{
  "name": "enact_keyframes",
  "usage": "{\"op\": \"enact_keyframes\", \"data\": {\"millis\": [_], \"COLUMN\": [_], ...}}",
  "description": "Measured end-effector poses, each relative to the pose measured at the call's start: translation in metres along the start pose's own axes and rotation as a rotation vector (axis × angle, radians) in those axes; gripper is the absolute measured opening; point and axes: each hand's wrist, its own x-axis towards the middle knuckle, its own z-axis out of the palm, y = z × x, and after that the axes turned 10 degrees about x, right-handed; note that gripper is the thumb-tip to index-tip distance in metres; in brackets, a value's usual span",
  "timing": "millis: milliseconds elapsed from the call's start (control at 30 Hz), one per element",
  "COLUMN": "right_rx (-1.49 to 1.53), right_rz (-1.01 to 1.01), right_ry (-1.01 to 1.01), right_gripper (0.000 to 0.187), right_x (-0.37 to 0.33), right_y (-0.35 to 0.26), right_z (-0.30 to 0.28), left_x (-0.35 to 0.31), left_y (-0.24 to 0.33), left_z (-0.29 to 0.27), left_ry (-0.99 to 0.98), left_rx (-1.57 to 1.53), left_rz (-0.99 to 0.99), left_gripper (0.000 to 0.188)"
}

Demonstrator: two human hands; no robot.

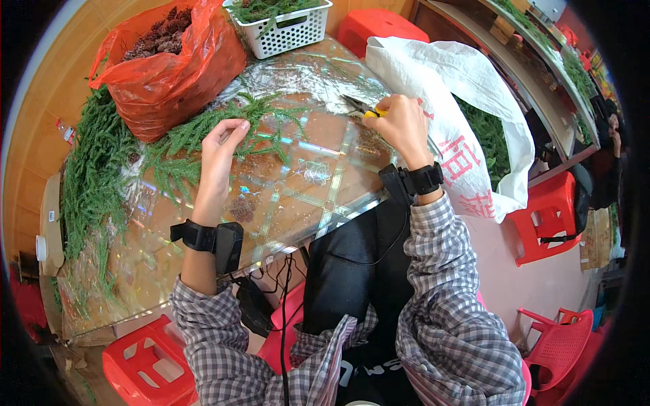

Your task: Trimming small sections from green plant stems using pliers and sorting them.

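My right hand (406, 125) is wrapped around pliers (359, 105) with dark jaws and yellow handles. Their jaws point to the left, over the far side of the table (284, 223). Thumb and fingers of my left hand (223, 145) are pinched together beside a feathery green sprig (196, 132). Whether anything small is between those fingertips is hidden. The sprig lies behind the left hand and spreads to both sides of it. A larger heap of green branches (98, 162) covers the table's left side.
A red plastic bag (176, 88) of pine cones (160, 34) stands at the back left, beside a white basket (288, 35) of greenery. On the right, a white woven sack (433, 74) holds more greenery. Red stools (552, 216) and a pink-red chair (558, 345) stand around.
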Motion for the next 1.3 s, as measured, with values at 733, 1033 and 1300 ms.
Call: {"op": "enact_keyframes", "data": {"millis": [733, 1033, 1300], "right_rx": [1.934, 2.159, 1.959], "right_rz": [0.476, 0.402, 0.225], "right_ry": [-0.978, -0.990, -0.832], "right_gripper": [0.036, 0.024, 0.028], "right_x": [-0.009, 0.013, 0.013], "right_y": [-0.102, -0.095, -0.091], "right_z": [0.052, 0.110, 0.129], "left_x": [0.010, 0.020, 0.026], "left_y": [-0.004, -0.011, -0.021], "left_z": [-0.027, -0.036, -0.042], "left_ry": [0.173, 0.249, 0.327], "left_rx": [-0.038, -0.038, 0.118], "left_rz": [0.047, 0.040, 0.136], "left_gripper": [0.019, 0.018, 0.017]}}
